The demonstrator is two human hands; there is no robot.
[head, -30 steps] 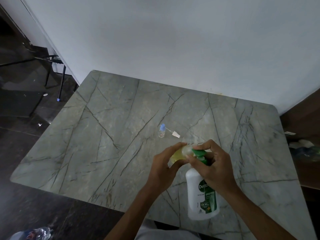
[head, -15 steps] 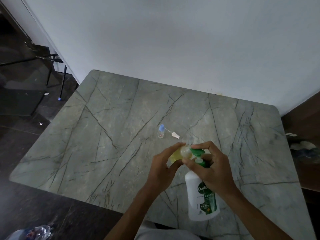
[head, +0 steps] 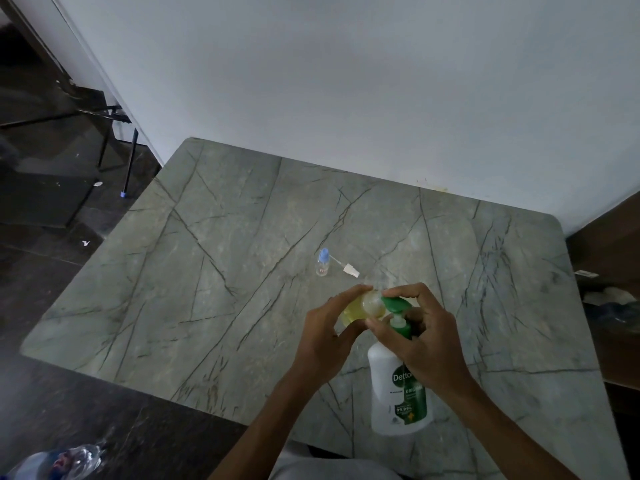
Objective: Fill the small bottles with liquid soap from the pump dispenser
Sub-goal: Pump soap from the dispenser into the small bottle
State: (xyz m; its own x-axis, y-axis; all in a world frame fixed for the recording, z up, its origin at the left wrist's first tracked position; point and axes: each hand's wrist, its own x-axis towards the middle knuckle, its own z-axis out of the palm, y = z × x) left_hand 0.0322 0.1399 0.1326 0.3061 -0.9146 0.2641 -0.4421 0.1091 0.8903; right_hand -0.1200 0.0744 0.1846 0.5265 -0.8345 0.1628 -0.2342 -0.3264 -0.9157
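The pump head, gripped by the right hand, has risen; the left hand grips the small bottle; another stroke seems due.

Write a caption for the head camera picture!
Left hand holds a small bottle at the soap pump; right hand grips the pump.

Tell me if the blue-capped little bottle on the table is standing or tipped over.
Upright: the blue-capped bottle stands on its base on the table, cap on top; a white spray nozzle lies beside it.
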